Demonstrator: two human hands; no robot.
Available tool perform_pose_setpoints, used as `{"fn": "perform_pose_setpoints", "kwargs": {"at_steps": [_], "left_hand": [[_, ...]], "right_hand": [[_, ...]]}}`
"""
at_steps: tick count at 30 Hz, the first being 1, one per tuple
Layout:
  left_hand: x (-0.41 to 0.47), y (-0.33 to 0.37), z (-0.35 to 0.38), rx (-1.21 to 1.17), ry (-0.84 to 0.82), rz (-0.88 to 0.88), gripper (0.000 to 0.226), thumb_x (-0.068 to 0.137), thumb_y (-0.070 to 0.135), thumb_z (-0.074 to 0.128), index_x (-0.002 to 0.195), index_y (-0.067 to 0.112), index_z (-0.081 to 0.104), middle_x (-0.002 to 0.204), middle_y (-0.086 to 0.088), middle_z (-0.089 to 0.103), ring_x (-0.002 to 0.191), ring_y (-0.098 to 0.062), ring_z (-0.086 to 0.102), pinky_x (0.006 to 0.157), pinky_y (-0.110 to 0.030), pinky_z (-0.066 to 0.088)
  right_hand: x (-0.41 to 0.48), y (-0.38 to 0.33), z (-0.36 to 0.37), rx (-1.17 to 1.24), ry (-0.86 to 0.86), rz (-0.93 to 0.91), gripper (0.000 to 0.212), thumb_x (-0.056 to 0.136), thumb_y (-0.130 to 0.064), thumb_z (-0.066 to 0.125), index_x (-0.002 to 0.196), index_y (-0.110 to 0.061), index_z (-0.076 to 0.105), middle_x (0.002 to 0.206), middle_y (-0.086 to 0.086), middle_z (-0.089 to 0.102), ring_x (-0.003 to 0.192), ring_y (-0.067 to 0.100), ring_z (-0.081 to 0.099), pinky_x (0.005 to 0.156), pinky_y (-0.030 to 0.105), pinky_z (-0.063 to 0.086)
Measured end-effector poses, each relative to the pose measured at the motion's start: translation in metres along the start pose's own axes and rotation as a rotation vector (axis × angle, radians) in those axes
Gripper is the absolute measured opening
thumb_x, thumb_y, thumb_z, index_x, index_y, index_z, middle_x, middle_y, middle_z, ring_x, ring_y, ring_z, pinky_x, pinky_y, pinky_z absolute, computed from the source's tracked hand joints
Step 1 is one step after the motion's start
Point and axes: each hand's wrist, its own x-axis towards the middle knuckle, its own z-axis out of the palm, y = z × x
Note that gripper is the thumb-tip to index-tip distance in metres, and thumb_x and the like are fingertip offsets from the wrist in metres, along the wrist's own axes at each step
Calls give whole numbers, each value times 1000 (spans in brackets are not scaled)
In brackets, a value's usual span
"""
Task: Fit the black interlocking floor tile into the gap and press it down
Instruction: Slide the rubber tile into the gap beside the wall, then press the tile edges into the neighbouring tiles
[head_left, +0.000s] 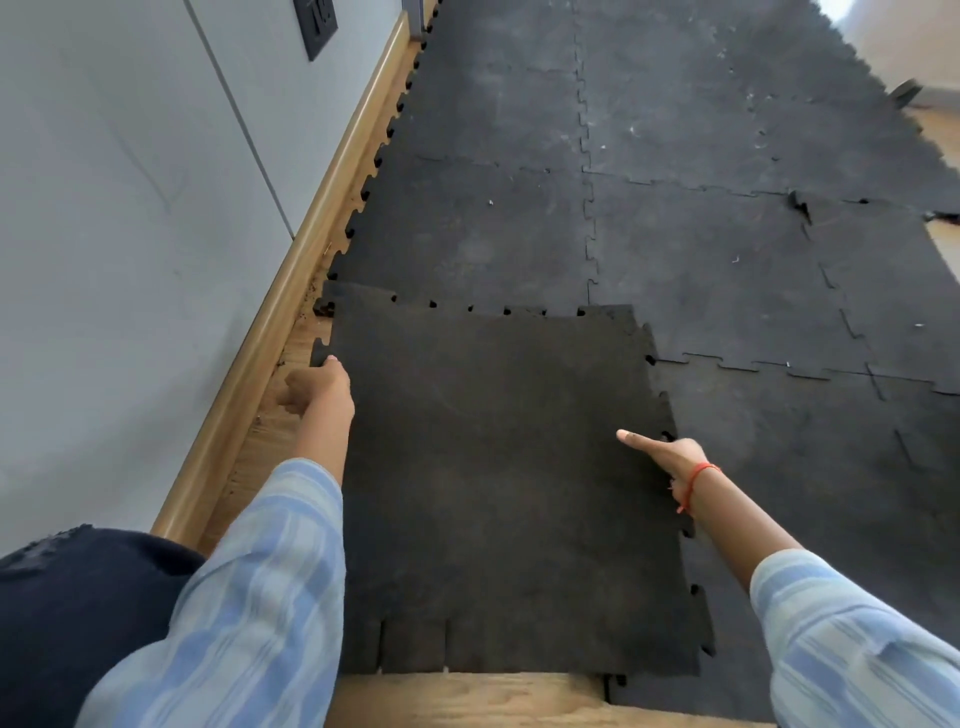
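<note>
A loose black interlocking floor tile (498, 483) lies over the gap near the wall, its far and right toothed edges overlapping the laid tiles rather than locked in. My left hand (317, 389) grips the tile's left edge, fingers curled under it. My right hand (670, 457) holds the tile's right edge, thumb stretched flat on top and the other fingers hidden below. Bare wooden floor (467, 696) shows at the tile's near edge and along its left side.
Laid black tiles (701, 249) cover the floor ahead and to the right, one seam lifted at the far right (802, 208). A wooden skirting board (291, 291) runs along the grey wall on the left. My dark-clothed knee (78, 597) is at lower left.
</note>
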Motion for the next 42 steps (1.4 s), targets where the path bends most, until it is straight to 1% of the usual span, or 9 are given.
{"fn": "perform_pose_setpoints", "kwargs": {"at_steps": [3, 6, 9, 12, 16, 22, 28, 35, 42], "left_hand": [[16, 14, -7, 40, -75, 31, 59, 98, 24, 47, 149, 2, 29, 155, -17, 29, 142, -35, 30, 115, -45, 26], [27, 10, -6, 45, -105, -12, 68, 94, 30, 57, 149, 5, 26, 156, -14, 28, 140, -34, 33, 112, -42, 32], [27, 7, 0, 86, -158, -40, 85, 85, 51, 62, 150, 12, 23, 156, -10, 26, 140, -32, 32, 110, -44, 35], [10, 19, 17, 328, -229, 99, 94, 81, 59, 63, 152, 14, 20, 157, -15, 17, 142, -36, 23, 110, -50, 31], [-9, 8, 40, 720, -527, 239, 107, 81, 60, 64, 156, 18, 0, 161, -13, -14, 148, -37, -7, 117, -56, 13], [-10, -19, 58, 1184, -568, 377, 134, 70, 51, 80, 152, 15, -20, 154, -22, -32, 144, -44, -20, 114, -63, 12], [-9, -16, 69, 1328, -555, 359, 140, 66, 42, 86, 151, 13, -22, 154, -25, -29, 144, -48, -14, 114, -62, 17], [6, -12, 62, 1428, -568, 375, 136, 69, 37, 86, 151, 15, -20, 156, -25, -25, 145, -48, -7, 114, -61, 20], [25, -7, 54, 1570, -565, 375, 135, 68, 35, 86, 152, 17, -18, 159, -21, -20, 146, -45, -4, 116, -56, 22]], "right_hand": [[-6, 2, 10, -46, -60, -61, 72, 67, -43, 83, 118, -3, 51, 111, 6, 53, 99, 28, 53, 77, 36, 40], [-9, 14, 22, -171, -41, -84, 57, 61, -55, 81, 74, -9, 48, 73, 8, 49, 64, 23, 46, 57, 34, 36], [-13, 17, 29, -300, 147, -189, 66, 65, -68, 71, 57, -5, 51, 60, 9, 59, 66, 30, 58, 60, 33, 40], [-9, -4, 25, -335, 291, -301, 65, 75, -65, 64, 68, 0, 71, 66, 14, 71, 73, 32, 68, 74, 34, 52], [1, -16, 30, -480, 99, -293, 58, 76, -57, 68, 99, -5, 72, 101, 14, 72, 97, 33, 68, 91, 41, 54], [-3, 0, 72, -962, 92, -337, 98, 70, -60, 71, 141, -4, 35, 150, 23, 21, 136, 42, 21, 114, 43, 24], [-8, 13, 77, -617, 141, -108, 130, 65, -47, 83, 152, -12, -7, 156, 25, 3, 144, 41, 7, 115, 48, 25], [-16, 25, 93, -514, 128, -91, 127, 64, -51, 82, 152, -11, -2, 157, 23, 2, 145, 38, 6, 114, 51, 23], [-24, 36, 105, -718, 100, -158, 139, 58, -57, 82, 151, -9, -10, 157, 26, -1, 144, 41, 7, 115, 48, 23]]}}
